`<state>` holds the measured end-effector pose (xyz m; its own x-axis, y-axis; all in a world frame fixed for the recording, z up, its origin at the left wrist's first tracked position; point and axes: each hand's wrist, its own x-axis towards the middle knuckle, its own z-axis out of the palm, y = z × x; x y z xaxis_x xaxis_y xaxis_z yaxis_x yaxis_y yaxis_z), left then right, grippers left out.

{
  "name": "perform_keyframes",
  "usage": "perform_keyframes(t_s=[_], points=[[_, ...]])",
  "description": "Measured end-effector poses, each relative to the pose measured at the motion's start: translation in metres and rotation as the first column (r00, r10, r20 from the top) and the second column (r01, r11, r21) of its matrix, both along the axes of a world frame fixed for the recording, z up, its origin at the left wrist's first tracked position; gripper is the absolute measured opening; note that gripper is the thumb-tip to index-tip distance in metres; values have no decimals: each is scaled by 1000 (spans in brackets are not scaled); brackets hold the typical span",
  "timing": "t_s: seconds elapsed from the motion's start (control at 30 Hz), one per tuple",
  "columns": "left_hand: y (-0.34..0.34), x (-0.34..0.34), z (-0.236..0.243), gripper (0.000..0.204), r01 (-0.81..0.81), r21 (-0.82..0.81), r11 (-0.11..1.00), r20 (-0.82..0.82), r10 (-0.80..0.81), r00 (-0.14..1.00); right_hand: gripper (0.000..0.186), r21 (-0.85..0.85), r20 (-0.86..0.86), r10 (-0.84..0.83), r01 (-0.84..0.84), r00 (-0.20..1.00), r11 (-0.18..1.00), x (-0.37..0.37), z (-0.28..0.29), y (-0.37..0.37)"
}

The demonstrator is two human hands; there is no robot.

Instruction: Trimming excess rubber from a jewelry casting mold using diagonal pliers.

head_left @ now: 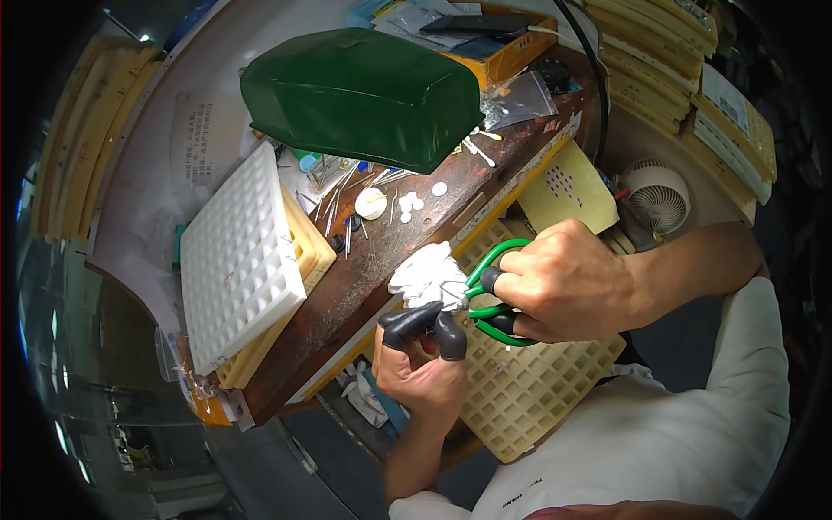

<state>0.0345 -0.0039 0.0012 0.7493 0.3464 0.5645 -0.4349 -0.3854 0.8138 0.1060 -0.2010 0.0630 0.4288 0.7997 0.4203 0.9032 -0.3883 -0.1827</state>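
My left hand [418, 368], with black cots on its fingers, pinches a crumpled white cloth [426, 273] near the bench's front edge. My right hand [568, 282], also with black cots, grips the green-handled scissors [487, 264]. The scissors' tips are hidden at the cloth, beside my left fingertips. Behind and beneath both hands lies a cream grid tray [546, 381].
A green lamp shade [355, 91] overhangs the cluttered wooden bench [312, 321]. At left, a white grid tray [234, 260] leans on cream trays. A white jar [370, 203], pins and swabs lie centrally. More stacked trays [654, 56] and a white fan [656, 195] are at right.
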Motion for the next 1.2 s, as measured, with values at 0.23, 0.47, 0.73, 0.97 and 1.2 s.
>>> perform_keyframes(t_s=[0.23, 0.47, 0.73, 0.97, 1.2], points=[[-2, -1, 1, 13, 14, -48, 999, -7, -15, 1000, 17, -15, 114, -18, 20, 993, 1000, -4, -2, 2], [-2, 0, 0, 12, -7, -64, 998, -11, 6, 1000, 16, -32, 167, -12, 17, 986, 999, -5, 0, 2], [1, -1, -1, 12, -14, -31, 999, -23, 14, 1000, 17, -28, 122, 1, 3, 993, 1000, -5, 1, 2], [0, 0, -1, 11, -6, -46, 999, -15, 5, 1000, 16, -50, 105, 18, -13, 994, 999, -4, 2, 0], [-1, 0, 3, 12, -21, 29, 999, -17, 21, 1000, 17, -83, 147, 33, -21, 989, 996, -3, 8, -3]])
